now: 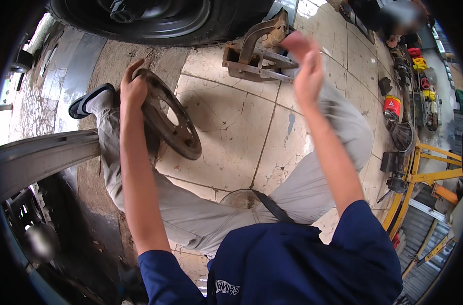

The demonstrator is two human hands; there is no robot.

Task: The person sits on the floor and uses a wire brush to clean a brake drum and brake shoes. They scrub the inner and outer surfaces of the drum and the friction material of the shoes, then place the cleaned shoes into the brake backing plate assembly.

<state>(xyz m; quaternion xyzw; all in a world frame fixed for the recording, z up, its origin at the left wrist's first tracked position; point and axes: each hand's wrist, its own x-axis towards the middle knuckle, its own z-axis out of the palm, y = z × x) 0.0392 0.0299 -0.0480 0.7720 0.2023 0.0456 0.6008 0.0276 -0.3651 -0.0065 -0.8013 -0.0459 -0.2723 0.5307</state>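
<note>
My left hand point(133, 89) grips the upper edge of a dark, ring-shaped metal plate point(189, 145). Tilted on edge between my legs, the plate has a wide hole through its middle and a worn, brownish surface. Raised on the right, my right hand point(310, 76) is smeared by motion. At its fingers is a flat reddish piece point(296, 44), too blurred to name. Just left of that hand, a rusty metal bracket with a curved arm point(251, 43) rises from a boxy steel frame point(246, 68) on the floor.
A large tyre point(216, 30) lies beyond my knees. A metal beam point(48, 152) reaches in from the left. Along the right are a red can point(392, 105), several mechanical parts and a yellow frame point(429, 176). Another person point(394, 23) is at the far right. I sit low over cracked floor tiles point(231, 127).
</note>
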